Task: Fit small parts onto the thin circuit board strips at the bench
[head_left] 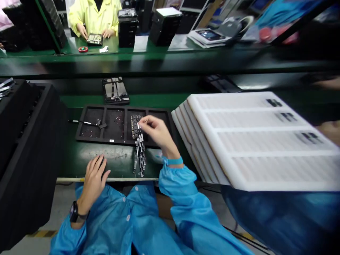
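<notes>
My left hand [95, 177] rests palm down at the front edge of the green bench, fingers stretched and holding nothing. Over the third compartment of a black foam tray [91, 138], my right hand [156, 131] pinches thumb and forefinger at the end of a flex cable. Beside those fingertips, a row of small circuit boards [134, 126] lies in the compartment. Several dark and silvery flex cables [140, 156] hang from there over the tray's front rim onto the bench. In the left compartment sits a black cable with a small connector [102, 124]; tiny reddish parts are scattered nearby.
Stacked black foam trays [34, 148] stand at left, white foam trays [228, 156] at right. An opened tablet-like device [115, 90] lies behind the black tray. Across the bench, a person in a yellow jacket [99, 17] handles another device [95, 39]. At far right, another person's hand [330, 131] shows blurred.
</notes>
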`<action>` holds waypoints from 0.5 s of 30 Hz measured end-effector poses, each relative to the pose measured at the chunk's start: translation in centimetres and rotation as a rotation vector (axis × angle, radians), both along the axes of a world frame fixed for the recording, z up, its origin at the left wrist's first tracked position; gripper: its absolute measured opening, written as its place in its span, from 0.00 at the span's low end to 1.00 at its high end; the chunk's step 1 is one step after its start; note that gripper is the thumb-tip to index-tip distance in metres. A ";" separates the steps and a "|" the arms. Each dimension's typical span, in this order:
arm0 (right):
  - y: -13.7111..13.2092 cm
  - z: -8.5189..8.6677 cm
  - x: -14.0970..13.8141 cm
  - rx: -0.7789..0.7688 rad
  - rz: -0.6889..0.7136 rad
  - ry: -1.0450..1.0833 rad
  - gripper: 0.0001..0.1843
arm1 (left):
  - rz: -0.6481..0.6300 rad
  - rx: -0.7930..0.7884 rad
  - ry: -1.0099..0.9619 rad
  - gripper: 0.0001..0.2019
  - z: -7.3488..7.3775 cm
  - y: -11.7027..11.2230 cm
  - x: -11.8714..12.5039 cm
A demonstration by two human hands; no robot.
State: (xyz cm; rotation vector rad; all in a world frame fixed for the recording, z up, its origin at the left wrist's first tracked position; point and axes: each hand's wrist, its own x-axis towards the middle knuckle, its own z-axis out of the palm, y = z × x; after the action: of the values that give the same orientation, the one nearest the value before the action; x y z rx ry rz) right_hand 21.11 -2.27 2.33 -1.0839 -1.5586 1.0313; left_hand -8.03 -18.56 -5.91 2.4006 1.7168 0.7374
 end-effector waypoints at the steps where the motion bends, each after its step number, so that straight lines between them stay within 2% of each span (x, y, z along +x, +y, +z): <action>1: -2.1 0.4 -1.3 0.035 0.103 -0.131 0.07 | -0.008 0.017 0.010 0.25 -0.5 -0.7 0.0; 3: -6.4 0.2 -4.3 0.059 0.366 -0.440 0.07 | -0.030 0.036 0.014 0.29 -1.0 -1.8 -0.2; 5: -9.8 -1.0 -7.1 0.083 0.481 -0.763 0.09 | -0.056 0.049 0.002 0.31 -1.3 -2.5 -0.8; 7: -11.8 -2.4 -9.1 0.056 0.524 -0.953 0.13 | -0.080 0.064 -0.019 0.30 -1.6 -3.0 -1.5; 10: -12.2 -3.7 -10.1 0.018 0.493 -1.034 0.11 | -0.107 0.062 -0.081 0.26 -1.2 -2.9 -2.5; 13: -11.7 -3.9 -9.8 0.005 0.458 -1.031 0.11 | -0.087 0.071 -0.218 0.17 1.1 -1.0 -2.7; 15: -11.5 -3.8 -9.7 0.006 0.438 -1.001 0.12 | -0.093 0.100 -0.298 0.12 3.6 2.0 -2.0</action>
State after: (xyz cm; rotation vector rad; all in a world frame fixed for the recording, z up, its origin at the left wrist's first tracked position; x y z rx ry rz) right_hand 11.42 -13.75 -1.48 -1.3849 -2.6831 0.7645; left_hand -10.03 -16.60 -2.31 2.2703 1.4750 1.1245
